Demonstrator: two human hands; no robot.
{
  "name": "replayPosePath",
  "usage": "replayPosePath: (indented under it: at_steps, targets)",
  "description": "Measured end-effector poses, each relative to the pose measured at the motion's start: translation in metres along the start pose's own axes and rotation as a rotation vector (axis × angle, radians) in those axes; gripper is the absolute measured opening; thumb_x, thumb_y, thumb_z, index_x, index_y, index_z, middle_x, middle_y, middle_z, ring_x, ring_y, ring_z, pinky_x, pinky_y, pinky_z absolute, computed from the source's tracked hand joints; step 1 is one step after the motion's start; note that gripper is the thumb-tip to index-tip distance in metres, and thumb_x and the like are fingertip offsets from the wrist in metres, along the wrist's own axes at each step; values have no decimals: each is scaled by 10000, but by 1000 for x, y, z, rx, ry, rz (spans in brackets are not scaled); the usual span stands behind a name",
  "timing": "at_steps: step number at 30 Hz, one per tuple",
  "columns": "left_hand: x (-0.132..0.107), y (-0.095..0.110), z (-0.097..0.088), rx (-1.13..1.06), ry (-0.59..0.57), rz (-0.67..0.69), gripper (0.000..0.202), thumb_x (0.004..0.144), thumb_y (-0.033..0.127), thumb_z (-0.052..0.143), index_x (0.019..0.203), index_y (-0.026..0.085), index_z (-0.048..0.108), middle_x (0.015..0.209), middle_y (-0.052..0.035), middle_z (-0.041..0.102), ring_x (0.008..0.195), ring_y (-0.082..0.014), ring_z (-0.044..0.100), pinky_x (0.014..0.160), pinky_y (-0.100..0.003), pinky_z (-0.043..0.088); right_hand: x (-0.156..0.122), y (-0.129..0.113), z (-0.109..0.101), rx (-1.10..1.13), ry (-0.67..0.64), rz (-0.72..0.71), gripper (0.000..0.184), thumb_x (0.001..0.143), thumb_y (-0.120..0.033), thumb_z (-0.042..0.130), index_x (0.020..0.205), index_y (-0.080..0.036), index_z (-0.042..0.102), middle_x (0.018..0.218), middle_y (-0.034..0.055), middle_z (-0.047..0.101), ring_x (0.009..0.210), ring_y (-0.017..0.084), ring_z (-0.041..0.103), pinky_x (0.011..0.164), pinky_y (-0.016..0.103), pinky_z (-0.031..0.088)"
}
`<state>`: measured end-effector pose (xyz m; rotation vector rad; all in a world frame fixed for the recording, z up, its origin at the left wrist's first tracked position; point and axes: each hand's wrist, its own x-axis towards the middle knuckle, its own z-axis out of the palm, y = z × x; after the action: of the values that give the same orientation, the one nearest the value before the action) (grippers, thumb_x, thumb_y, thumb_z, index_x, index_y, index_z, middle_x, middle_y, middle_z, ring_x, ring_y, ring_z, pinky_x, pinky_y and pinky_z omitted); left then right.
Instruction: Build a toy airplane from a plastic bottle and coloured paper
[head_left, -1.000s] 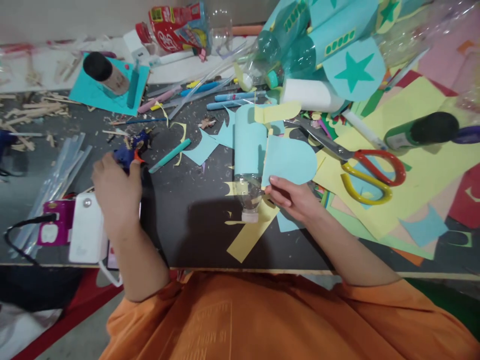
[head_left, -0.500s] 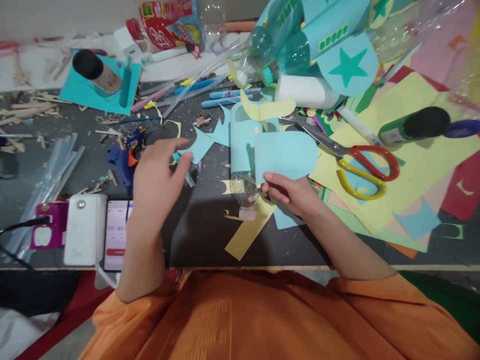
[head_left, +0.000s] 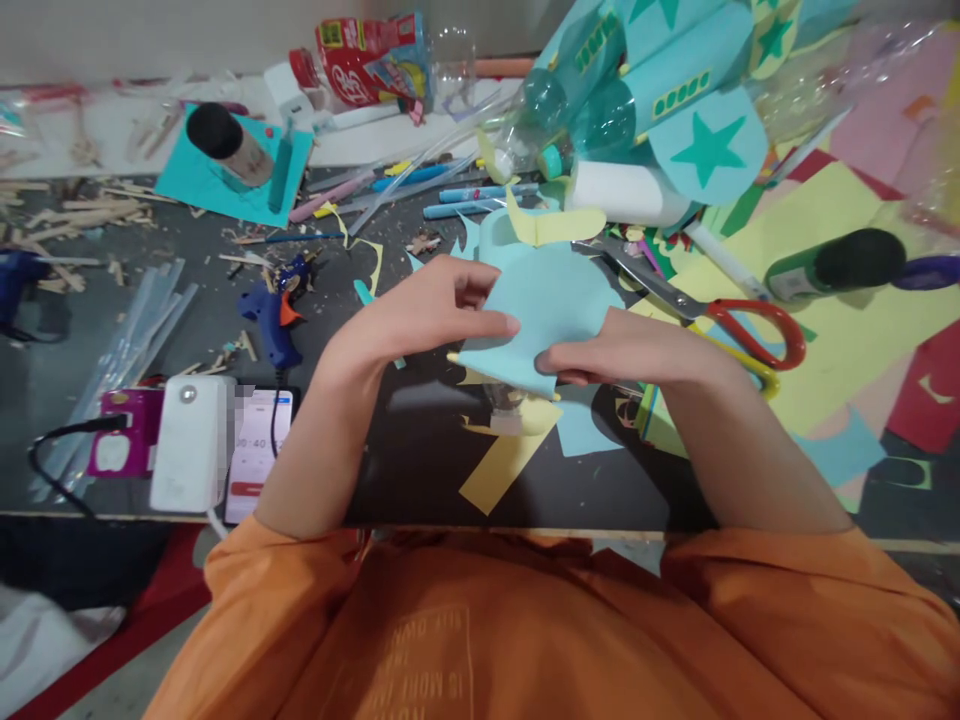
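Observation:
Both of my hands hold a light blue paper piece (head_left: 555,290) with a rounded edge, above the middle of the table. My left hand (head_left: 431,310) pinches its left side, thumb on top. Its lower right edge is gripped by my right hand (head_left: 607,350), fingers curled. Beneath the paper lies a clear plastic bottle (head_left: 506,420) wrapped in light blue paper, neck toward me; most of it is hidden. A curved yellow paper strip (head_left: 559,225) sticks up behind. Scissors (head_left: 757,320) with red and yellow handles lie to the right of my right hand.
A blue glue gun (head_left: 270,320) lies at left, near a white power bank (head_left: 191,440) and a phone (head_left: 259,450). Paper-covered bottles (head_left: 675,90) with green stars fill the back right. Yellow paper sheets (head_left: 847,330) cover the right side. Wood sticks (head_left: 67,225) are scattered at far left.
My left hand has moved right and taken hold of the light blue paper. The paper, held by my right hand before, is now turned and spread between both hands.

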<state>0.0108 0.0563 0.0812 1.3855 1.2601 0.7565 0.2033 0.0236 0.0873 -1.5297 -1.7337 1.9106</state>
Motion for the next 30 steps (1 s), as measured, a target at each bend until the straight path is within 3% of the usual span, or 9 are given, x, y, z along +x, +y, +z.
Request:
replayPosePath:
  at_steps: [3,5,8,10,13,16,19,25,30]
  targets:
    - [-7,-6,-8,72,-341,-80,141,556,194,750,555,162,614,524,27,549,450,-96,523,384,-190,376,0,1,0,43,-37,-88,325,725,-150,631,439,-181,481,373,-44,445,309,37,348,334,221,248]
    - [-14,-11,-17,-6,-207,-70,163,565,254,755,570,160,622,519,24,545,428,-85,499,367,-181,353,-5,5,1,130,-24,-160,209,768,-248,633,580,-180,571,443,-39,517,315,43,400,328,209,277]
    - [-23,-22,-29,-196,174,-13,236,552,335,769,615,173,608,555,13,564,422,-77,484,361,-182,345,-18,17,3,215,117,-214,157,804,-333,621,748,-187,608,529,-36,568,357,49,475,358,193,336]
    - [-27,-29,-34,-300,353,41,265,558,355,766,596,191,561,515,29,509,393,-58,422,349,-181,301,-25,29,8,191,230,-164,262,815,-379,608,653,-179,557,543,-24,573,391,51,504,374,184,346]
    - [-30,-38,-32,-406,508,54,245,569,308,745,595,210,521,485,57,414,362,-36,312,335,-198,233,-30,52,22,113,231,2,327,841,-472,552,691,-182,574,515,-27,548,437,74,542,407,191,371]
    - [-30,-48,-24,-468,603,15,184,562,251,704,658,222,549,563,46,467,388,-36,324,337,-213,243,-25,72,38,168,263,77,406,816,-550,547,1031,-212,608,614,-30,561,462,102,568,434,229,426]
    - [-30,-58,-14,-497,625,-12,184,570,243,686,684,220,544,598,36,500,440,-49,395,374,-205,316,-15,79,49,224,387,42,509,808,-567,546,1178,-218,557,673,-39,520,395,66,471,401,240,366]
    - [-33,-73,-1,-511,637,19,216,619,290,693,687,189,515,578,57,486,448,-56,458,439,-221,412,5,67,55,399,622,-112,409,717,-507,676,992,-224,568,692,-42,483,426,49,340,402,251,250]
    - [-28,-73,-4,-616,797,-6,214,614,182,668,729,223,491,603,66,542,429,-54,477,424,-213,410,21,59,55,445,644,-260,294,751,-487,648,744,-240,489,583,-57,397,477,83,376,474,262,313]
